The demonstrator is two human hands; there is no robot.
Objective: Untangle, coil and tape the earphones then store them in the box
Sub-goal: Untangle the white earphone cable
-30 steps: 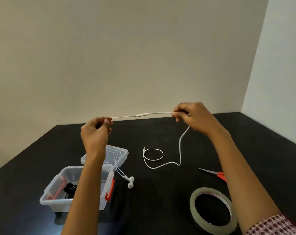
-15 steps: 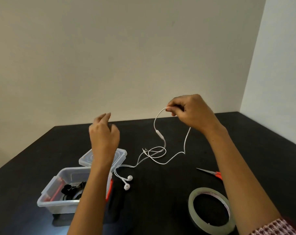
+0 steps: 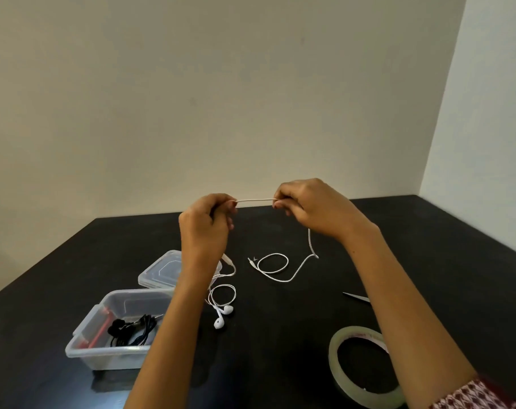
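White earphones lie partly on the black table (image 3: 280, 335). A short taut stretch of their cable (image 3: 255, 200) runs between my two raised hands. My left hand (image 3: 205, 228) pinches its left end and my right hand (image 3: 307, 206) pinches the right end. From my right hand the cable drops to a loop with the plug (image 3: 273, 264) on the table. The two earbuds (image 3: 223, 315) rest beside the clear plastic box (image 3: 87, 346), which is open and holds black earphones (image 3: 130, 327). A roll of clear tape (image 3: 366, 369) lies at the front right.
The box's clear lid (image 3: 159, 271) lies behind the box, partly hidden by my left arm. The tip of a pair of scissors (image 3: 355, 296) shows beside my right forearm. Walls close off the table at the back and right.
My left hand, open half a second ago, has taken the cable again close to my right hand. The slack section is now pulled taut, shorter than one second ago.
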